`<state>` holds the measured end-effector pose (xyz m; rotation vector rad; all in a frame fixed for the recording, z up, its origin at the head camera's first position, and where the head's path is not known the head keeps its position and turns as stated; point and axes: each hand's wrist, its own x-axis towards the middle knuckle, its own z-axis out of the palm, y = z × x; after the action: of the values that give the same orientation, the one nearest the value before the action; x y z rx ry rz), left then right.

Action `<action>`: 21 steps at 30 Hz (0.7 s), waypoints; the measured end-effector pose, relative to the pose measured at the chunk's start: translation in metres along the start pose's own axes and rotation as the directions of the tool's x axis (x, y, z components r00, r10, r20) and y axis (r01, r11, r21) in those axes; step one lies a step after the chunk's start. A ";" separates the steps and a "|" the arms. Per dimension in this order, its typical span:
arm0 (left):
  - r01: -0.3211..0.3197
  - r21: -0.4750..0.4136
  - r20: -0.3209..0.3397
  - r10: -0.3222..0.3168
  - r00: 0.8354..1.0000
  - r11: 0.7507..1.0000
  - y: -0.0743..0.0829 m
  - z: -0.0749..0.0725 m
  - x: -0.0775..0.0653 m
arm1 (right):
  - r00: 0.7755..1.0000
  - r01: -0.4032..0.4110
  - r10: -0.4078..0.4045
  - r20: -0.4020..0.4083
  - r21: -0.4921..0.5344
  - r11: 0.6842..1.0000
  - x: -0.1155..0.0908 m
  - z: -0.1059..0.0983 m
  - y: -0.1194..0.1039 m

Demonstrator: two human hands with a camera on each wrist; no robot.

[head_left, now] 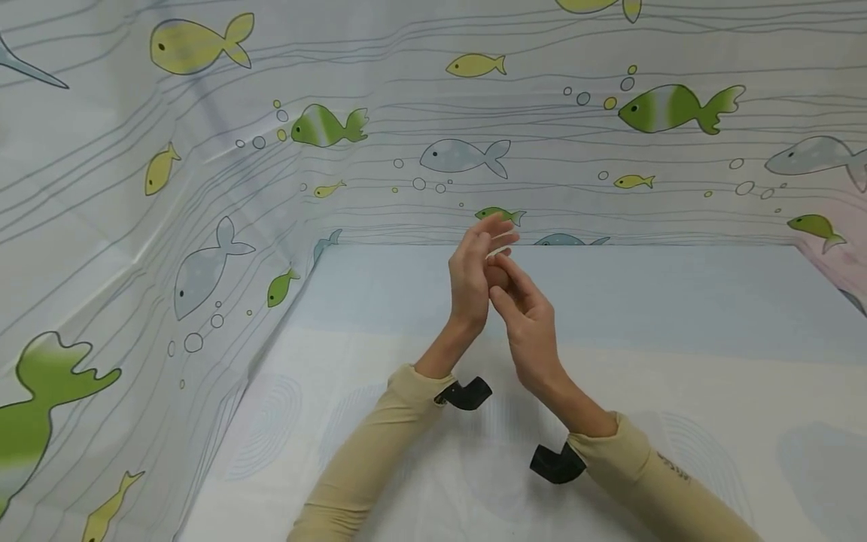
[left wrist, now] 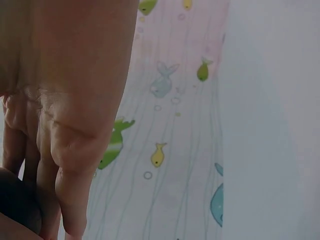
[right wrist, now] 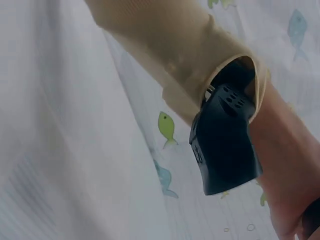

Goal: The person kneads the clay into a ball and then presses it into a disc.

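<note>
Both hands are raised close together above the far part of the table in the head view. My right hand (head_left: 535, 331) pinches a small, round, brownish thing (head_left: 497, 276) between thumb and fingers. Beside it, my left hand (head_left: 467, 282) stands upright, its fingers fairly straight and its palm turned to that thing. In the left wrist view, the left hand (left wrist: 70, 120) appears large, with a dark rounded shape (left wrist: 20, 202) by its fingers. The right wrist view catches the left hand (right wrist: 287, 165) and a dark shape (right wrist: 312, 217) at the edge. Whether the left palm touches the round thing, I cannot tell.
A pale patterned cloth covers the table (head_left: 474, 467). Fish-printed curtains (head_left: 406, 98) hang behind it and along the left side. Black wrist cameras (head_left: 467, 394) stick out from both beige sleeves (head_left: 379, 444).
</note>
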<state>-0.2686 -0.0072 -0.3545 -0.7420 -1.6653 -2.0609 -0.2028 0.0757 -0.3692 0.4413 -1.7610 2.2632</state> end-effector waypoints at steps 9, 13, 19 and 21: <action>-0.051 0.253 0.158 0.011 0.987 0.966 0.004 -0.014 -0.007 | 1.000 -0.003 0.005 0.018 -0.097 0.995 -0.001 -0.008 -0.005; -0.193 0.405 0.246 0.097 0.964 0.894 -0.003 -0.023 -0.013 | 0.999 0.002 0.003 0.037 -0.146 0.989 -0.003 -0.014 -0.004; -0.324 0.531 0.351 0.145 0.925 0.783 -0.013 -0.033 -0.024 | 0.997 -0.024 0.046 0.068 -0.284 0.958 -0.007 -0.031 0.006; -0.351 0.559 0.384 0.141 0.913 0.751 -0.015 -0.036 -0.028 | 0.995 -0.034 0.066 0.080 -0.349 0.937 -0.009 -0.039 0.012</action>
<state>-0.2614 -0.0395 -0.3892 -1.0205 -2.1130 -1.1202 -0.2028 0.1109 -0.3922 0.4357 -2.1853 1.9283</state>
